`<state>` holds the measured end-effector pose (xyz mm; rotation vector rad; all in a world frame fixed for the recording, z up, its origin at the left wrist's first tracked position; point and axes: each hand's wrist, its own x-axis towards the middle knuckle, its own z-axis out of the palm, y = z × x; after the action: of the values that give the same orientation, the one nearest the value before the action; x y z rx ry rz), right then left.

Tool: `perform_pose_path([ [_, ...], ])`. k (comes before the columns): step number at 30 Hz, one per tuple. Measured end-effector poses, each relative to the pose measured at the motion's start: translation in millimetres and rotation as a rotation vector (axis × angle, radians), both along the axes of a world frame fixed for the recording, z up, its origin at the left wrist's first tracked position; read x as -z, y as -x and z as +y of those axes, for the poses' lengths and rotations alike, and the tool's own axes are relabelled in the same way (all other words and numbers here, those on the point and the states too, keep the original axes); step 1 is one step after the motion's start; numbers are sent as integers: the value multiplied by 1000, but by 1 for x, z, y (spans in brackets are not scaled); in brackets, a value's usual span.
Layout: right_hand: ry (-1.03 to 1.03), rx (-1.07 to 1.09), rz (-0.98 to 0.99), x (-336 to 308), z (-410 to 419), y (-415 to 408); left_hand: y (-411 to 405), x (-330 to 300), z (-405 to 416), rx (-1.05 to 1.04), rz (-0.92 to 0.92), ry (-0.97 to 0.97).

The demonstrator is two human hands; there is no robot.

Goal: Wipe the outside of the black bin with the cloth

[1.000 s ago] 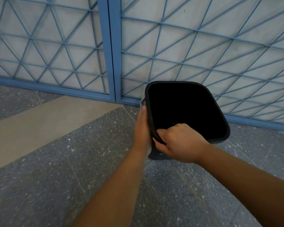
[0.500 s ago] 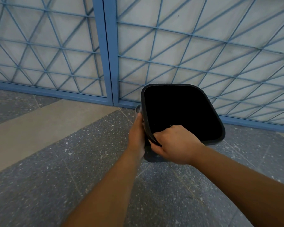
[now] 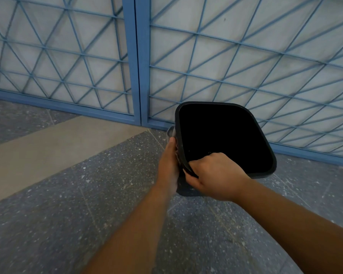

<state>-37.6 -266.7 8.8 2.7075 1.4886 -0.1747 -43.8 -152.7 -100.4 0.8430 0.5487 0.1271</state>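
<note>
1. The black bin [image 3: 224, 137] is held off the floor [image 3: 67, 194], tilted, with its open mouth turned up toward the camera, in front of a blue lattice gate [image 3: 137, 56].
2. The near corner of the rim is gripped by the right hand [image 3: 214, 177]: the fingers are curled inside, the thumb lies outside.
3. The cloth [image 3: 171, 133] is pressed flat against the bin's outer left wall by the left hand [image 3: 168, 165]; only a grey edge of it shows beyond the fingertips.
4. The bin is judged light and stiff, since it is carried by a one-handed rim grip. Its plastic may be slippery, so the rim is the best place to be held.
5. The cloth is judged soft and easily bunched.
6. No brand, label or writing can be read.
</note>
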Motion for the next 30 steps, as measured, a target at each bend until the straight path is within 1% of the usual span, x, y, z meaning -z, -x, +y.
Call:
perform_pose_path([
  [2,-3,3,-2,0,0,0,-7,-6,6,33,-10,6],
  [6,-7,4,13,1,-1,0,-8,-9,1,-7,-58,-43],
  [10,-5,0,2,1,-1,-1,-9,0,5,6,7,-46],
  [11,-6,4,3,2,0,-1,-12,-1,6,23,-8,-43],
  [14,4,5,14,0,1,-2,-6,-5,-1,-13,-31,-71],
  [16,9,0,11,-1,0,0,-1,7,-6,-17,-29,-47],
  [19,19,1,8,-1,-1,0,-3,5,0,10,11,4],
  [23,21,-1,21,-2,-1,-1,4,-4,-7,13,-63,-52],
  [28,21,4,6,-1,-2,0,-5,3,-2,65,-8,21],
  [30,15,8,9,-1,-1,-1,-8,-4,-1,68,-53,21],
])
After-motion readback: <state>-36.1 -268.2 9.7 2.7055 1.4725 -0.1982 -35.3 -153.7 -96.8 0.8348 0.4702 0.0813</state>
